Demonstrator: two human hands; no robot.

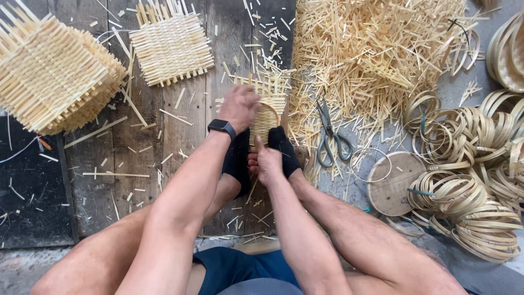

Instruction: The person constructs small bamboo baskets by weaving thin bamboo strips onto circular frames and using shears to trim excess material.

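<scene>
Right hand (267,161) closed on near edge of the woven mat (266,117), pinned between black-socked feet (284,150) on the plank floor (185,136). Left hand (240,106) blurred on top, grip unclear. Centre woven, strip ends untrimmed, fanning away. Finished mats (172,49) beyond.
</scene>
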